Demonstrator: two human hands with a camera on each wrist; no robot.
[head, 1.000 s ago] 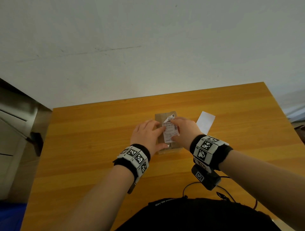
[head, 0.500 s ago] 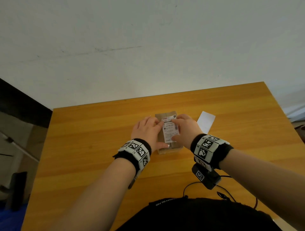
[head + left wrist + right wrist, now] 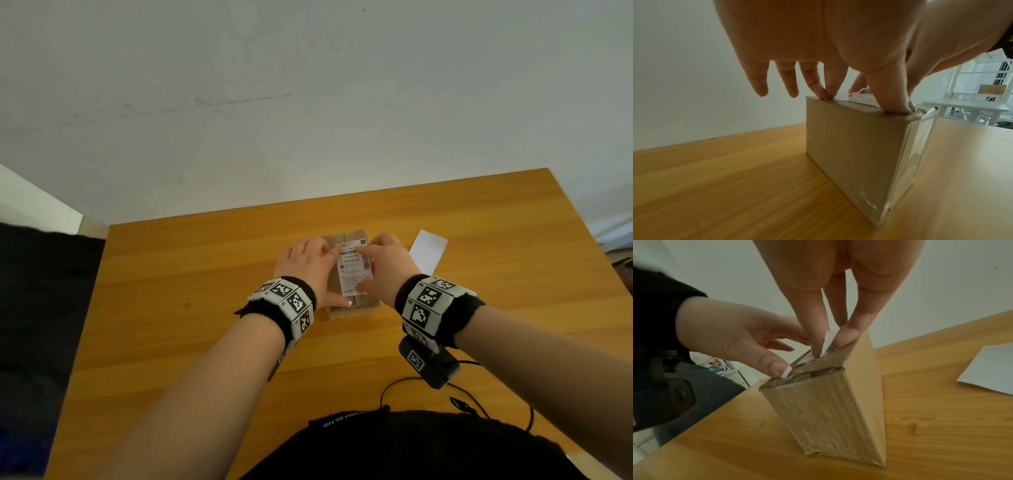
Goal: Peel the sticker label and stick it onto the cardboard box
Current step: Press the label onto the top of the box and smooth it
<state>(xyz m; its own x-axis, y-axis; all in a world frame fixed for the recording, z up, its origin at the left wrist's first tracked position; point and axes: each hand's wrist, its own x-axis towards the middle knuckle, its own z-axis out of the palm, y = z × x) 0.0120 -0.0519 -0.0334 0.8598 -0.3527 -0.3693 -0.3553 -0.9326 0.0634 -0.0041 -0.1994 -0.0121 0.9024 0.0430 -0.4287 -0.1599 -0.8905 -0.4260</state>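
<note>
The small brown cardboard box (image 3: 349, 274) is standing on the orange-brown wooden surface (image 3: 191, 274), directly ahead of the person, its long axis running from near to far. The white printed sticker label (image 3: 354, 270) is lying on the box's top face, its long axis following the box's, sitting slightly right of the top's centre line.

Nearest edge first: the left hand (image 3: 308, 270) is planting its thumb on the near end of the top, close to the taped corner, as the left wrist view is showing. Its fingers (image 3: 819, 86) are reaching straight along the left side; two are touching the top near the label's left edge, the outer two are hanging free beside the box. This hand is extended and pressing, gripping nothing.

The right hand (image 3: 383, 267) is coming in from the right side. In the right wrist view its thumb and a fingertip are pinching a raised white corner of the label at the near end, so that corner is not yet lying flat. Further along, in the head view, a right fingertip is resting at the label's far end by the barcode.

Judgement: the label is mostly placed; the remaining move is likely a press-down of the lifted near corner, and the right hand is already on it.

Beyond the right hand, a blank white paper sheet (image 3: 428, 253), perhaps the backing, is lying flat on the surface, apart from the box.
</note>
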